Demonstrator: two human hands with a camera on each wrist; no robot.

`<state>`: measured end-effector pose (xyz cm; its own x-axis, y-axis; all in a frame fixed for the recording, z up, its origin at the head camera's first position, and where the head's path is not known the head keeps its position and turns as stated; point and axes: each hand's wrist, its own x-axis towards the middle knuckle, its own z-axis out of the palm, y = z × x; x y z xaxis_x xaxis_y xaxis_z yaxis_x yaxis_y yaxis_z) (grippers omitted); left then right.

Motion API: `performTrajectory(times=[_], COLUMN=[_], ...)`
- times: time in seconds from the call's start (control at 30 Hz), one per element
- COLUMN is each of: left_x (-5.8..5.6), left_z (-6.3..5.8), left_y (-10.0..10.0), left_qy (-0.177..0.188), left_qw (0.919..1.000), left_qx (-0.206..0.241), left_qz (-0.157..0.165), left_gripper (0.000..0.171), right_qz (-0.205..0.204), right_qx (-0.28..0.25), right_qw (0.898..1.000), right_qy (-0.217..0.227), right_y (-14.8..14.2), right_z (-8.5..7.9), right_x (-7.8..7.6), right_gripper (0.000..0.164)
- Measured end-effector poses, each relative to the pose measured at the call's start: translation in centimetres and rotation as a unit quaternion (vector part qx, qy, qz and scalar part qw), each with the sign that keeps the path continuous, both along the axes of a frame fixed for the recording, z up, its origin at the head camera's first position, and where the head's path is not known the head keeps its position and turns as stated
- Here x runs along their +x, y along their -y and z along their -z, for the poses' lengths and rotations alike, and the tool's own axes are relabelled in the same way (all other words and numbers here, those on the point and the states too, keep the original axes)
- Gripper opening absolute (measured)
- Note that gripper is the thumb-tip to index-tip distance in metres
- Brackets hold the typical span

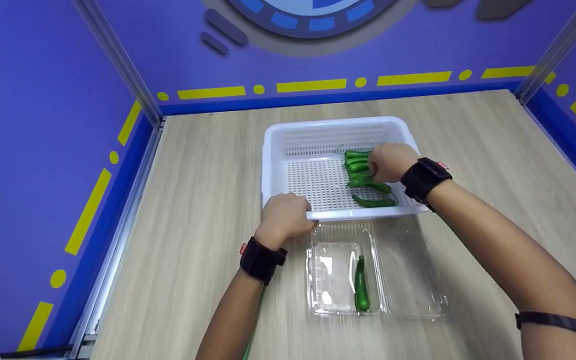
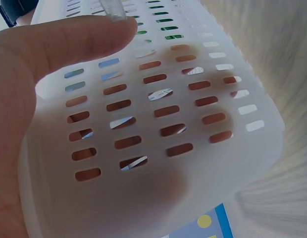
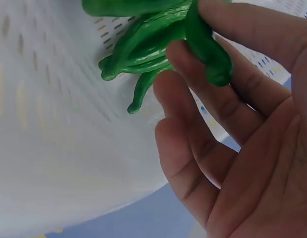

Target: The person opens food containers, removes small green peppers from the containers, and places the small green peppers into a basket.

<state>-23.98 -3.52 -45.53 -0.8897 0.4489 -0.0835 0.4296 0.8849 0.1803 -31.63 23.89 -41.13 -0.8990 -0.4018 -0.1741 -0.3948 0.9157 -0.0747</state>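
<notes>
A white plastic basket [image 1: 325, 125] with slotted walls holds several green chili peppers [image 1: 373, 202] along its right side. My left hand [image 1: 285, 217] grips the basket's near-left rim. In the left wrist view the thumb [image 2: 89, 39] lies on one side of the slotted wall, while fingers show through the slots. Inside the basket's right part, my right hand [image 1: 393, 162] pinches a green chili pepper [image 3: 205, 47] between thumb and fingers, as the right wrist view shows. Other peppers [image 3: 148, 47] lie just beyond its fingertips.
Just in front of the basket lies an opened clear plastic clamshell box [image 1: 333, 277], with one green chili pepper [image 1: 361, 287] in its left half. Its lid [image 1: 410, 275] lies flat on the right. Blue panels [image 1: 208, 70] wall the wooden table [image 1: 198, 200] at back and sides.
</notes>
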Motion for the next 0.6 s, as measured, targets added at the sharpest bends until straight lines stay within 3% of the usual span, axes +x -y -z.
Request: performTrajectory(times=[0.2,0.37,0.6], left_x=[0.0,0.0,0.0], left_z=[0.3,0.3,0.3], left_y=[-0.1,-0.1,0.1], left_qy=[-0.005,-0.011,-0.022], left_qw=[1.0,0.9999,0.9997], left_qx=[0.003,-0.003,-0.006], left_qz=[0.005,0.002,0.001], left_gripper=[0.034,0.031,0.035], right_qz=[-0.002,0.008,0.0], right_qx=[0.046,0.064,0.097], right_qw=[0.999,0.997,0.995], right_qy=[0.013,0.031,0.017], right_y=[0.3,0.4,0.4], right_z=[1.5,2.3,3.7], right_x=[-0.1,-0.3,-1.1], right_gripper=[0.029,0.031,0.028])
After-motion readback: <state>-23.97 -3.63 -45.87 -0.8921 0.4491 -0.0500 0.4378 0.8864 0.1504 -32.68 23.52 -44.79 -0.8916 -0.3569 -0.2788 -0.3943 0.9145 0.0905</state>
